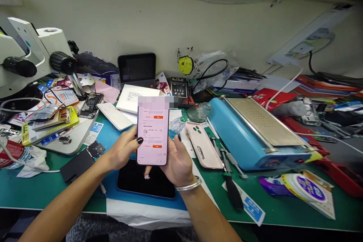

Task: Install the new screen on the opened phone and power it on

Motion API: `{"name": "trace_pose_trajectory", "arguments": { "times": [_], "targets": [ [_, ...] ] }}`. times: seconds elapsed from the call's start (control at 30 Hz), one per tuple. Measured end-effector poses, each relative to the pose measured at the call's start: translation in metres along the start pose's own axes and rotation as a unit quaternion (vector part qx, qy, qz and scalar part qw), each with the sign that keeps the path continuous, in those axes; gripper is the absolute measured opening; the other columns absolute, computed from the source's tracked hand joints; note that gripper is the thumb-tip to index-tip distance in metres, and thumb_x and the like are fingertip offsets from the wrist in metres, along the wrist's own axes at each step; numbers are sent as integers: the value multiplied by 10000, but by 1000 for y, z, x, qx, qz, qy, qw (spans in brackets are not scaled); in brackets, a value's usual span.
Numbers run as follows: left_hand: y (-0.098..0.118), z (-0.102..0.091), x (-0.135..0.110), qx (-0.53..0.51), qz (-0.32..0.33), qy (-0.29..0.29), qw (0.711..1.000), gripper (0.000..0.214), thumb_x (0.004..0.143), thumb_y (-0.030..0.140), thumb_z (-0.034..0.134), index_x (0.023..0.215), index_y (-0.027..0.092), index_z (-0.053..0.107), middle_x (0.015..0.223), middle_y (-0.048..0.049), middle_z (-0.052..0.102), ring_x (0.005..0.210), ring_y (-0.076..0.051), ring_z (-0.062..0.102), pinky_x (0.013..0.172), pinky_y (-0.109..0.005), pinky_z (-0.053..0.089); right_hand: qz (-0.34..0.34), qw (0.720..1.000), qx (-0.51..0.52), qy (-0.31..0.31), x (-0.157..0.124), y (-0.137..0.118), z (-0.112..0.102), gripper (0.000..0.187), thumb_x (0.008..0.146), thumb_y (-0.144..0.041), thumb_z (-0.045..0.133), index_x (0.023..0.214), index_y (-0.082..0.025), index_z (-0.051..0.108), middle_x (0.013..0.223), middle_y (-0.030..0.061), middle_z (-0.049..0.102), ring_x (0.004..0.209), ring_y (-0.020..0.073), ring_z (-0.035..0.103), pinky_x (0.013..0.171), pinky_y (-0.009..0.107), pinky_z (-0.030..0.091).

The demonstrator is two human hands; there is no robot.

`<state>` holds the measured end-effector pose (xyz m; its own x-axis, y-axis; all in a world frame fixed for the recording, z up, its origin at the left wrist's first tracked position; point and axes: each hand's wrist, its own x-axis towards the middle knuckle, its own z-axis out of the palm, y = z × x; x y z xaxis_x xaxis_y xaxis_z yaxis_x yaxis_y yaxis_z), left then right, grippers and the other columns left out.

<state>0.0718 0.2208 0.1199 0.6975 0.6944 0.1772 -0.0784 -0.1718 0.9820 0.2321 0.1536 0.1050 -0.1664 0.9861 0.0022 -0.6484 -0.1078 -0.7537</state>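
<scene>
Upright between my hands is a smartphone (152, 136) with a lit chat screen and orange buttons; its top edge is blurred out. My left hand (124, 149) grips its left side, the dark-nailed thumb lying at the screen's edge. Around its right side and back is my right hand (178, 159), with a silver bangle at the wrist and a fingertip showing below the phone. Beneath the phone lies a dark tablet (159, 187) showing an apple logo, flat on a blue mat. A pink phone case (202, 145) rests to the right of my right hand.
A blue heating plate machine (238, 136) stands right, with a black-handled screwdriver (234, 193) in front of it. At left are a microscope (42, 53), an opened phone (91, 104) and black parts (79, 160). A glass jar (199, 112) and a white box (136, 96) sit behind.
</scene>
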Motion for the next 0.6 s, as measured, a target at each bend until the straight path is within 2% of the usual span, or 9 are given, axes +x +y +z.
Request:
{"name": "trace_pose_trajectory", "arguments": {
  "times": [0.13,0.27,0.37,0.47,0.6],
  "targets": [
    [-3,0,0,-9,-9,-5,1000,515,927,528,472,1256,140,549,986,-68,602,730,-143,476,562,-230,392,-1,1000,11,-14,1,0,2,596,857,-670,521,1197,-191,623,1009,140,731,761,284,721,423,364,597],
    [-4,1,0,-12,-2,3,1000,489,928,514,480,1229,137,562,933,-53,582,710,-132,460,562,-226,390,1,1000,-5,-13,1,-1,3,728,840,-688,523,1372,-192,524,1058,162,723,815,307,721,427,370,598],
    [-4,1,-1,-10,-3,6,1000,489,926,511,482,1227,135,565,815,-28,536,710,-144,468,597,-242,415,6,1000,-13,-7,1,-1,3,774,839,-700,504,1425,-195,474,1069,169,719,835,320,717,419,369,591],
    [-4,1,0,-11,9,6,1000,491,927,507,479,1239,136,558,752,-10,496,744,-163,494,671,-269,447,6,1000,-16,-8,1,-2,3,760,835,-704,508,1401,-198,497,1045,159,723,780,299,714,421,370,590],
    [-6,1,1,-10,14,5,1000,498,926,503,476,1250,131,542,749,-18,519,840,-206,538,780,-315,470,0,1000,-9,0,1,-1,3,677,843,-692,506,1284,-185,587,1011,146,726,755,283,711,424,365,591]
  ]
}}
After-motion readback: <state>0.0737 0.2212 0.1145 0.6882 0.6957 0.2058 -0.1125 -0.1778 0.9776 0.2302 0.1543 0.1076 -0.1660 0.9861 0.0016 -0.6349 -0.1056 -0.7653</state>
